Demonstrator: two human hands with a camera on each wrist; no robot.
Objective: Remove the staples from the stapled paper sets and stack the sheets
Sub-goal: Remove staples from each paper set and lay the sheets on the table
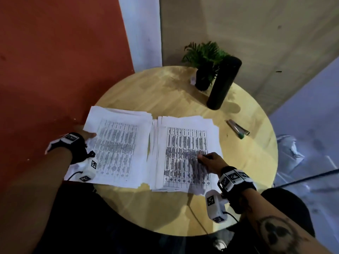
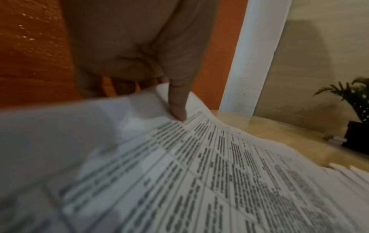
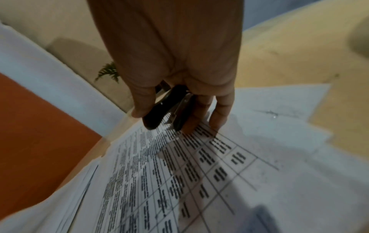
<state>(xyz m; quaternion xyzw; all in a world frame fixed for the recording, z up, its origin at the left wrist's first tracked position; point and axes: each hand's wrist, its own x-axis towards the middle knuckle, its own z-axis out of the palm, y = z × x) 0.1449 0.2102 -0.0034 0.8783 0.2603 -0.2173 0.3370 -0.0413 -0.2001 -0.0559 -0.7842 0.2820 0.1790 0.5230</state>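
Two piles of printed table sheets lie side by side on the round wooden table (image 1: 165,213). My left hand (image 1: 86,134) pinches the left edge of the left pile (image 1: 117,149), thumb on top (image 2: 177,108) and fingers under the sheets (image 2: 199,173). My right hand (image 1: 211,160) rests on the right pile (image 1: 185,154) and grips a black staple remover (image 3: 159,108) between thumb and fingers, its jaws pointing down at the top sheet (image 3: 179,173). No staple is plainly visible.
A potted green plant (image 1: 203,65) and a tall black cylinder (image 1: 223,83) stand at the table's far side. A small metallic stapler-like object with a green end (image 1: 238,129) lies right of the piles. An orange wall (image 1: 55,61) is on the left.
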